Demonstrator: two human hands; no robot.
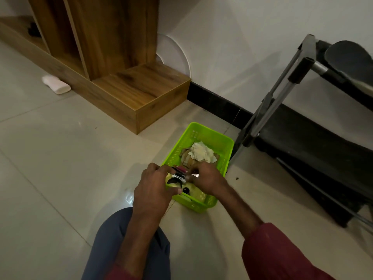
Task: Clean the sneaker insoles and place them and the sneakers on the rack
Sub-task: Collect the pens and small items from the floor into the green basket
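Observation:
My left hand (155, 184) grips a small black-and-white labelled tube (179, 176) over the near end of a bright green plastic basket (212, 132) on the floor. My right hand (209, 178) pinches a small shiny piece at the tube's right end. A crumpled white cloth (201, 151) lies in the far half of the basket, with other small items under my hands. A dark insole (351, 59) lies on the top shelf of the black metal shoe rack (302, 63) at the right. No sneakers are in view.
A wooden cabinet (141, 91) stands at the back left against the wall, with a white round object (173, 51) behind it. A small white-pink item (56, 84) lies on the tiled floor by the cabinet. My knee in blue trousers is at the bottom.

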